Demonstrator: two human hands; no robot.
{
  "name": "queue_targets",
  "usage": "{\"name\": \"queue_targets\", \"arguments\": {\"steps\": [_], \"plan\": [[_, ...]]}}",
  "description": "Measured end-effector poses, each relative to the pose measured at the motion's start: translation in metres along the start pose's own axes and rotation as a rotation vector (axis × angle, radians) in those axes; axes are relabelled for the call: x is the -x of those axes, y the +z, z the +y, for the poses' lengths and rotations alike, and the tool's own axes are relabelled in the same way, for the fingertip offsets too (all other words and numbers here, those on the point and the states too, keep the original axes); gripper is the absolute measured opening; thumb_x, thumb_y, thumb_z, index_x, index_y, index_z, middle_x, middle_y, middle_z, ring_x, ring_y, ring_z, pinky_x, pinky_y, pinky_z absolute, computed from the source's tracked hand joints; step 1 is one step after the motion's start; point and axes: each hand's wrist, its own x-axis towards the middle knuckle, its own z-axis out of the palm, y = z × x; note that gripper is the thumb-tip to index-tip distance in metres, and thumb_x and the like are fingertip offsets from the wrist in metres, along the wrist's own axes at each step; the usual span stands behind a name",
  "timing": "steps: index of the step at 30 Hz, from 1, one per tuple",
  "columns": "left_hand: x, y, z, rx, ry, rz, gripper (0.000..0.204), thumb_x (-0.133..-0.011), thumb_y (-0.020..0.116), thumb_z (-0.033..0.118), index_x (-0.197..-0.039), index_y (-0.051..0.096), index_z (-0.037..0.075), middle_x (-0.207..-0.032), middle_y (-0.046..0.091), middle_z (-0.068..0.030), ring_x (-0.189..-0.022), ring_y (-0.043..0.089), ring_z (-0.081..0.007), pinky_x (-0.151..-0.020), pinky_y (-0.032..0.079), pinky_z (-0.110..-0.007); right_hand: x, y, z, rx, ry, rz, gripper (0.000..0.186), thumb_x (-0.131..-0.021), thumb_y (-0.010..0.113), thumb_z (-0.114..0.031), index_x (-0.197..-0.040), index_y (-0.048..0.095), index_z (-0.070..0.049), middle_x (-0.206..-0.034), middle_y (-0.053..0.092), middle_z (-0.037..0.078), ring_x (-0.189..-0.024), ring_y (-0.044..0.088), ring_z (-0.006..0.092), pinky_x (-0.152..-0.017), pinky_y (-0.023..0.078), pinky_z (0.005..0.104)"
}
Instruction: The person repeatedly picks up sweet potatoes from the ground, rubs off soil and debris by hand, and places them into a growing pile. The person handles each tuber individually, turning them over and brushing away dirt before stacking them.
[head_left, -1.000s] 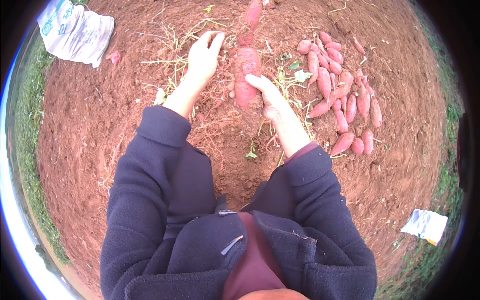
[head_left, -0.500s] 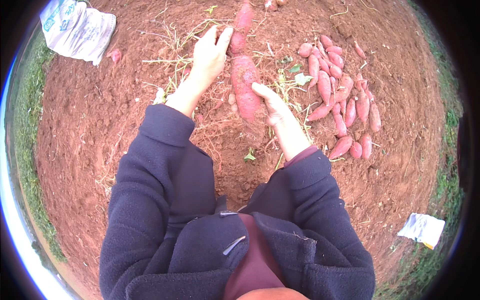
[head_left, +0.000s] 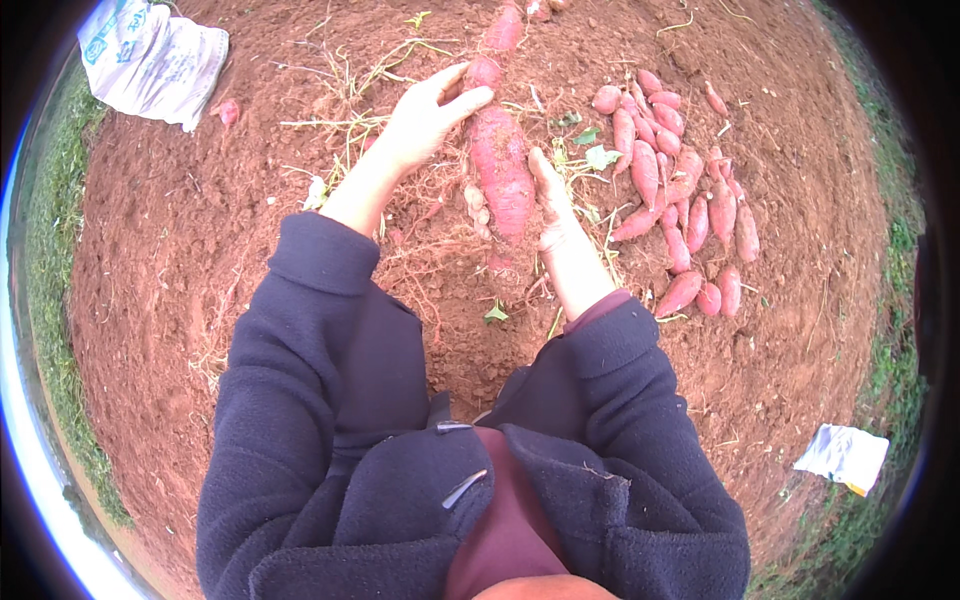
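Observation:
Both hands hold a long, soil-flecked red sweet potato (head_left: 503, 180) lengthwise in front of me. It has a thick near part, then narrow necks and smaller bulges toward the far end. My left hand (head_left: 425, 120) grips it at the upper neck, thumb and fingers reaching around its left side. My right hand (head_left: 556, 215) cups the thick part from the right, with the thumb along its side. Fingertips of that hand peek out beneath the left edge. Thin roots and a pointed tail hang at the near end.
To the right lies a pile of smaller sweet potatoes (head_left: 645, 172) on reddish soil (head_left: 790, 200). Cut vines (head_left: 345, 123) and roots litter the ground around my hands. A white sack (head_left: 160, 70) lies far left, another white bag (head_left: 843, 457) near right. Grass borders both sides.
The sweet potato has shifted slightly right and turned in my hands. My left thumb has come down across its neck, and my right thumb has slid from its top to its side.

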Motion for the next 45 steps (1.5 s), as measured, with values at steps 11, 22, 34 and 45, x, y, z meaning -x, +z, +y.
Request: {"name": "queue_targets", "arguments": {"steps": [11,22,34,45], "plan": [[-0.002,-0.008,-0.001,-0.064,-0.217,0.136,0.050,-0.092,0.059,0.035,-0.129,0.052,0.001,-0.110,0.064,-0.0152,-0.100,0.061,-0.0194,-0.086,0.048,-0.031,0.001,0.004,-0.009,0.164,-0.119,0.209,0.087,-0.078,0.047,-0.075,-0.125,0.049,-0.002,-0.098,0.064,0.015,-0.078,0.063,0.0273,-0.068,0.053,0.0396],[0.005,0.010,0.000,0.170,-0.209,-0.001,0.066,-0.094,0.051,0.045,-0.140,0.038,0.000,-0.135,0.049,-0.0201,-0.128,0.044,-0.0290,-0.108,0.032,-0.039,-0.004,0.015,-0.016,0.135,-0.140,0.260,0.071,-0.093,0.031,-0.066,-0.126,0.051,-0.007,-0.108,0.063,0.013,-0.091,0.065,0.0263,-0.079,0.055,0.0427],[0.000,0.007,-0.014,-0.324,0.052,0.209,0.029,-0.096,0.051,0.022,-0.118,0.059,0.004,-0.105,0.067,-0.0097,-0.097,0.063,-0.0125,-0.073,0.051,-0.024,-0.007,0.021,-0.020,0.259,-0.173,0.154,0.067,-0.095,0.028,-0.063,-0.124,0.051,-0.006,-0.101,0.066,0.017,-0.088,0.065,0.0286,-0.084,0.051,0.0438],[0.007,0.016,-0.007,-0.394,0.014,0.007,0.056,-0.088,0.063,0.041,-0.129,0.051,0.004,-0.119,0.057,-0.0152,-0.108,0.056,-0.0208,-0.093,0.045,-0.034,-0.015,-0.006,-0.027,0.002,-0.487,0.410,0.039,-0.091,0.063,-0.027,-0.123,0.051,-0.008,-0.119,0.058,0.009,-0.110,0.054,0.0247,-0.099,0.040,0.0399]]}}
